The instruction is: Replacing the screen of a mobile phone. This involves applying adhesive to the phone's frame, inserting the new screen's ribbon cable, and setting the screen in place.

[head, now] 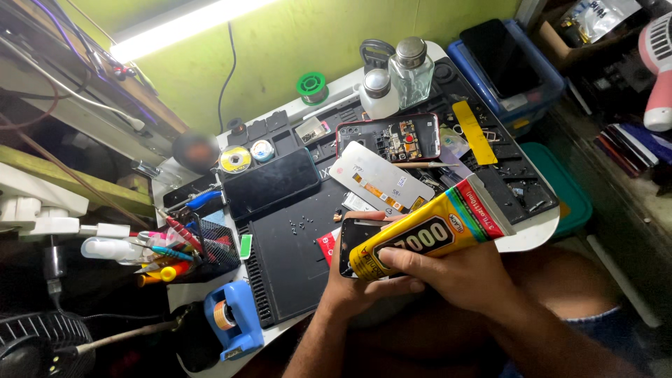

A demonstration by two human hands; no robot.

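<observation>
bright tube lamp (189, 24) top-left; dim edges; wide-angle bending; sharp centre

head-worn camera, looking steeply down, close

Both hands low centre, close together: left hand (348, 283) curled, right hand (458, 274) gripping.

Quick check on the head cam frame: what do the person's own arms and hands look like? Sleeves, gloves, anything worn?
Both arms are bare to the frame edge, with no sleeves in view. The left hand and the right hand are bare too: no gloves, rings, wristbands or watch show on the visible parts. No tape or markings show on the hands. The only clothing in view is a strip of blue fabric over the lap, lower right.
</observation>
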